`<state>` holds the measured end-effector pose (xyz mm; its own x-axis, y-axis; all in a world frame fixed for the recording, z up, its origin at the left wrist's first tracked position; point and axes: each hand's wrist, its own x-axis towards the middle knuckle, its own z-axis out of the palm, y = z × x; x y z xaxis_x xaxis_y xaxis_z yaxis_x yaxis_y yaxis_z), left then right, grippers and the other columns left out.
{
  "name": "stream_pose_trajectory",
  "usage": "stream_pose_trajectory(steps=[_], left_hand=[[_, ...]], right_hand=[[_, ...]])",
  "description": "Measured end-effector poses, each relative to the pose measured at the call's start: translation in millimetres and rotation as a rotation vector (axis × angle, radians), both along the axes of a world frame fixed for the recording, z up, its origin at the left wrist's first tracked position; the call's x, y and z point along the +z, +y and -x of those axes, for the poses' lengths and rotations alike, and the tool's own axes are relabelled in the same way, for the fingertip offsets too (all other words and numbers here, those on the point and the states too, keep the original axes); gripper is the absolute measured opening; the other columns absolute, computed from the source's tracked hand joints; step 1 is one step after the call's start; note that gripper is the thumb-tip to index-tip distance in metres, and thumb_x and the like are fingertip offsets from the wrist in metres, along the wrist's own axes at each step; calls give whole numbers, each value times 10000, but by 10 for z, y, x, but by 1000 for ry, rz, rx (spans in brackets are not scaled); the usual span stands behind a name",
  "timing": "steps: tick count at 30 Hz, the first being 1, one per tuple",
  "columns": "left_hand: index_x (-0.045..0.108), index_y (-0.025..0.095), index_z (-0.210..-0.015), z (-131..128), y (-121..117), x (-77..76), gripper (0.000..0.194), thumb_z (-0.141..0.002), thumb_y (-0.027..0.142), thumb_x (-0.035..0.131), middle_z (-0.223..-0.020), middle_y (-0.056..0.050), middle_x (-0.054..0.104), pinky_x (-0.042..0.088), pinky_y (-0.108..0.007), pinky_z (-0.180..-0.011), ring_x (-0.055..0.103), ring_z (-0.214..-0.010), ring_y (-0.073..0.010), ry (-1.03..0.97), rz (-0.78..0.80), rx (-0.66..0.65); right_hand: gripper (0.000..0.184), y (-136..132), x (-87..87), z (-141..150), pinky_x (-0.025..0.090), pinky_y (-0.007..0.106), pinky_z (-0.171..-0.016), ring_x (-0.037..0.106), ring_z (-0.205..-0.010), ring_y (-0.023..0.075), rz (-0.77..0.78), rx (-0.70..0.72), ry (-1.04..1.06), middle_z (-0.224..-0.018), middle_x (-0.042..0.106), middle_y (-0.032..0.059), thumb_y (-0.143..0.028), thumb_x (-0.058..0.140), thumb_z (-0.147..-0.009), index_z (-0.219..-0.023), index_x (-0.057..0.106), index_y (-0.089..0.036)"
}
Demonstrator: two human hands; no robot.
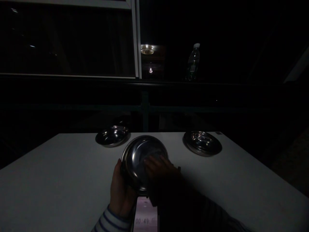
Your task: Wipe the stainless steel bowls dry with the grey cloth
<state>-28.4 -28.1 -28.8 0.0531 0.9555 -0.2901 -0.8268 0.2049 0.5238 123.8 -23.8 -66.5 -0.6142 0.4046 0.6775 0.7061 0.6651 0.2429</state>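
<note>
A shiny round steel dish (137,151) is tilted up over the near middle of the table, its hollow side facing me. My left hand (122,190) is closed around its left and lower rim. Inside the dish, my right hand (160,166) presses its bent fingers against the metal. Shadow and blur cover that palm, and a dark shape hangs beneath it; whether it is a cloth or sleeve I cannot make out. A phone (146,212) with a lit timer screen lies below the dish, partly covered by the right arm.
On the white table (72,174), one steel dish (112,137) stands at the back left. A stack of similar dishes (202,143) stands at the back right. Behind the table, a plastic bottle (193,61) rests on a dark ledge beside a window frame (137,38). The room is very dim.
</note>
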Motion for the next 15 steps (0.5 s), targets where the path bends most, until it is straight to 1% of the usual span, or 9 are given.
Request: stream_pose_trajectory(steps=[2, 4, 6, 7, 9, 10, 11, 13, 15], left_hand=[[679, 161, -915, -49, -14, 0, 223, -814, 289, 528, -802, -60, 727, 530, -320, -748, 667, -855, -233, 13, -22, 8], [682, 167, -905, -111, -27, 0, 216, -828, 275, 511, -816, -56, 727, 530, -300, -746, 668, -849, -215, 35, -21, 25], [685, 154, -867, -140, -32, 6, 235, -848, 268, 480, -779, -59, 724, 534, -289, -724, 674, -788, -199, 47, 7, 29], [684, 141, -843, -133, -29, 12, 254, -858, 264, 462, -741, -61, 718, 538, -288, -702, 675, -735, -191, 45, 32, 32], [679, 118, -817, -83, -17, 33, 284, -870, 254, 436, -693, -65, 708, 541, -280, -640, 661, -625, -170, 19, 71, 23], [676, 111, -820, -50, -9, 45, 289, -873, 253, 431, -694, -69, 708, 538, -272, -608, 652, -591, -161, -1, 77, 5], [675, 111, -831, -20, -1, 56, 285, -873, 254, 432, -704, -69, 709, 534, -263, -580, 647, -572, -154, -15, 69, -4], [675, 120, -870, 9, 7, 69, 274, -868, 267, 444, -746, -68, 717, 532, -257, -569, 654, -593, -156, -25, 36, 5], [680, 130, -900, -11, 6, 63, 273, -864, 277, 453, -771, -63, 722, 540, -261, -597, 666, -635, -163, -1, 8, 47]], right_hand=[[408, 100, 9, -116, 358, 435, -1033, 340, -1303, 233, 6, -76, 33, -1333, 487, 122, -268, 345, -918, -1264, 468, -90], [459, 165, 84, -116, 362, 474, -1020, 360, -1286, 275, 33, -159, 103, -1329, 477, 175, -305, 324, -921, -1268, 457, -35], [492, 122, 153, 13, 336, 504, -1034, 348, -1291, 286, 47, -169, 142, -1346, 456, 179, -336, 316, -922, -1281, 441, -25], [486, 62, 163, 100, 318, 501, -1050, 332, -1302, 273, 44, -134, 137, -1361, 446, 158, -340, 322, -924, -1293, 433, -44], [495, -89, 120, 231, 272, 448, -1100, 246, -1348, 227, 95, -31, 100, -1423, 378, 91, -330, 386, -903, -1332, 387, -83], [477, -150, 71, 250, 265, 433, -1107, 237, -1353, 212, 62, 22, 103, -1413, 397, 69, -313, 404, -897, -1324, 398, -101], [455, -186, 14, 229, 263, 428, -1108, 239, -1352, 199, 42, 34, 88, -1398, 422, 52, -290, 407, -896, -1319, 405, -124], [387, -161, -86, 100, 293, 429, -1085, 292, -1329, 188, -32, -12, 74, -1332, 498, 44, -256, 385, -908, -1278, 452, -164], [357, -43, -120, -42, 367, 425, -1021, 371, -1280, 208, -110, -72, 32, -1266, 551, 89, -221, 349, -918, -1236, 489, -139]])
